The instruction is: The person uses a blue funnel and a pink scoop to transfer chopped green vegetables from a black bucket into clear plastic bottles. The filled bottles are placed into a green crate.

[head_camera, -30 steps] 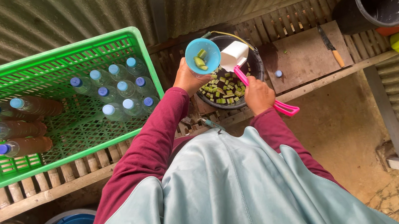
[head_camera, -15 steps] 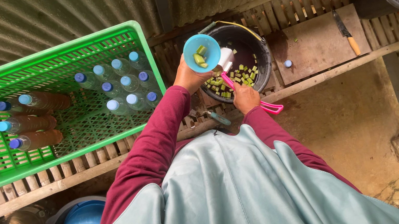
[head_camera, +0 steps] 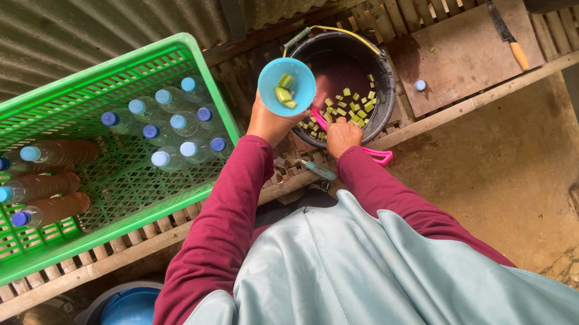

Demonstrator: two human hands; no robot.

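Fingers of the left hand [head_camera: 266, 120] curl around the underside of a blue funnel [head_camera: 287, 87] — green chopped pieces lie in its mouth — held above the near-left rim of a dark bucket [head_camera: 375, 58]. Right hand [head_camera: 343, 136] is closed on the handle of a pink ladle [head_camera: 368, 153] that dips among green pieces in the bucket. Left of the bucket sits a green crate [head_camera: 29, 109] of blue-capped bottles [head_camera: 173, 126]; right of it, a wooden board [head_camera: 465, 56] with a knife [head_camera: 507, 34] — all on a slatted bench.
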